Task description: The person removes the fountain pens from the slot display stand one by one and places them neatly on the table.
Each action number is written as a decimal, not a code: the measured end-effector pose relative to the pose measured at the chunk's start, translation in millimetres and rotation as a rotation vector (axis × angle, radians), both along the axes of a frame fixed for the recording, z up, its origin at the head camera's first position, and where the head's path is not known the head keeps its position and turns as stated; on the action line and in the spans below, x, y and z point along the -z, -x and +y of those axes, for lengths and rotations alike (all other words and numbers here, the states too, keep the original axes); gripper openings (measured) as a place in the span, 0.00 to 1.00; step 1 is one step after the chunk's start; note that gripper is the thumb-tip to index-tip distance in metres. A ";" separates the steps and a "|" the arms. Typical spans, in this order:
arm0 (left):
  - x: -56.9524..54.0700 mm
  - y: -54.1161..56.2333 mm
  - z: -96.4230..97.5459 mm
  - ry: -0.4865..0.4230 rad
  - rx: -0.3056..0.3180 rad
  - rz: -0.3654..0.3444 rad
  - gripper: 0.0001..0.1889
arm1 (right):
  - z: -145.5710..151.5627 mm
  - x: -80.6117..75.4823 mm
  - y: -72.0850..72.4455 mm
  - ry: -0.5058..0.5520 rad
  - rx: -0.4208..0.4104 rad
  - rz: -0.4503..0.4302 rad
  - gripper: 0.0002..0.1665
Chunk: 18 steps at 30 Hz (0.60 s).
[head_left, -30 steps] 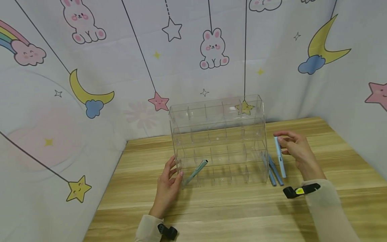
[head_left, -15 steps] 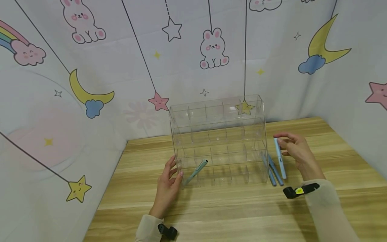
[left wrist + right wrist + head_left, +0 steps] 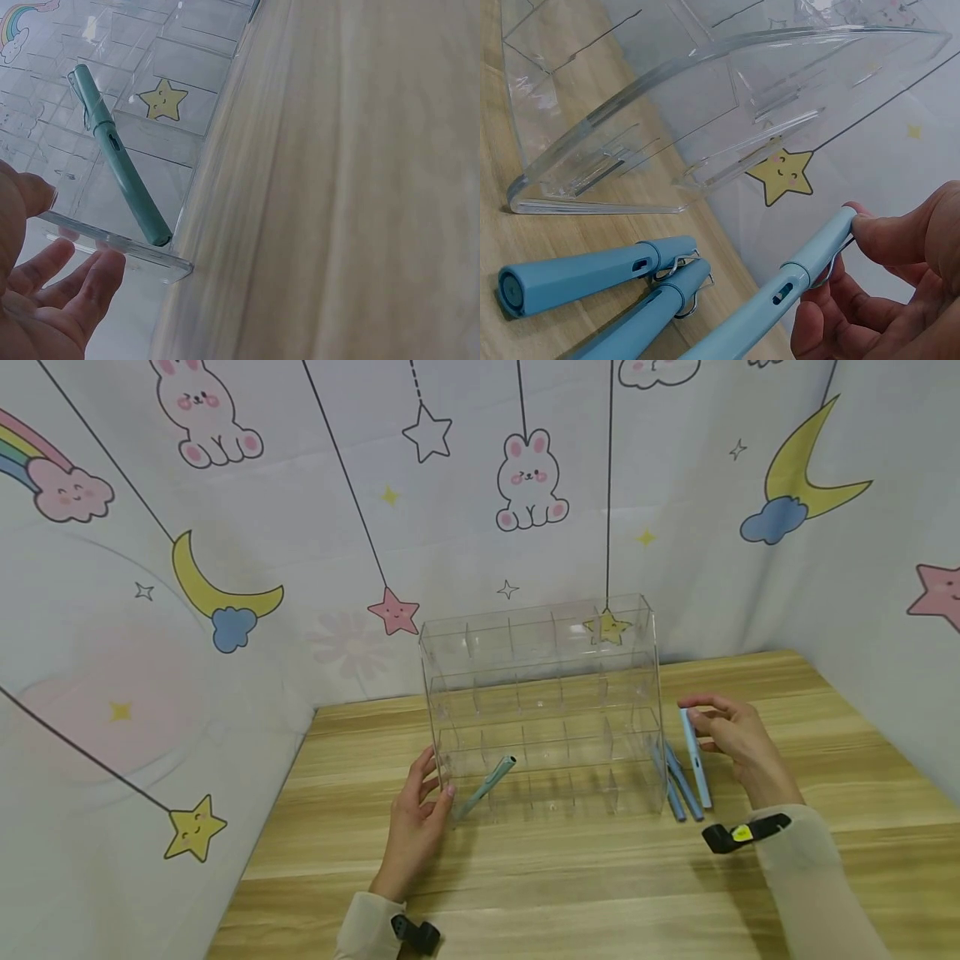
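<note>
A clear plastic organizer [image 3: 540, 714] with several compartments stands upright on the table. At its left side my left hand [image 3: 416, 827] holds the edge of the side panel, with the thumb on one face and fingers on the other. One green pen [image 3: 124, 165] leans in the lowest left compartment, cap end up. To the right of the organizer, my right hand [image 3: 738, 739] pinches a light blue pen [image 3: 776, 289] near its cap end. That pen is tilted, its lower end close to the tabletop. Two darker blue pens [image 3: 592, 274] lie side by side between the organizer and this hand.
The wood-grain table [image 3: 570, 885] runs up to a white cloth backdrop [image 3: 337, 543] printed with rabbits, stars and moons. The organizer stands close to the backdrop. A black wrist camera [image 3: 746, 832] sits on the right sleeve, another black wrist camera [image 3: 415, 935] on the left.
My right hand has lowered the light blue pen slightly toward the table. The left hand, the organizer and the other pens have stayed in place.
</note>
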<state>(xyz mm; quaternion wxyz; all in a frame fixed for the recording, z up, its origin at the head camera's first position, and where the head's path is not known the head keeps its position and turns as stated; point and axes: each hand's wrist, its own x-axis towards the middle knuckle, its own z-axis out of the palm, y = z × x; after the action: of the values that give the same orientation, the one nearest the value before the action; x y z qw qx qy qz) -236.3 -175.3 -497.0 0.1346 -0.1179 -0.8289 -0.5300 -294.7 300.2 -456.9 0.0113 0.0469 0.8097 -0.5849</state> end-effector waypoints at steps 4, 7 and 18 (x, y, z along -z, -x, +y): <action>0.1 0.0 0.0 0.001 -0.002 0.001 0.37 | 1.4 1.1 0.4 -0.003 -0.008 -0.008 0.14; 0.3 0.1 -0.2 -0.001 -0.002 0.003 0.37 | 2.3 2.3 1.3 0.002 -0.007 -0.017 0.13; 0.0 0.4 0.1 0.006 0.000 0.007 0.36 | 3.8 6.4 2.4 0.007 -0.009 -0.042 0.15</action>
<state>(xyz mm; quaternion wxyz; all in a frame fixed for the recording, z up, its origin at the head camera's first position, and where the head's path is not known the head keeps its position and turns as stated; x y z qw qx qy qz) -236.7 -175.2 -497.0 0.1372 -0.1202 -0.8301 -0.5269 -297.0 304.1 -463.3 0.0309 0.0555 0.8075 -0.5865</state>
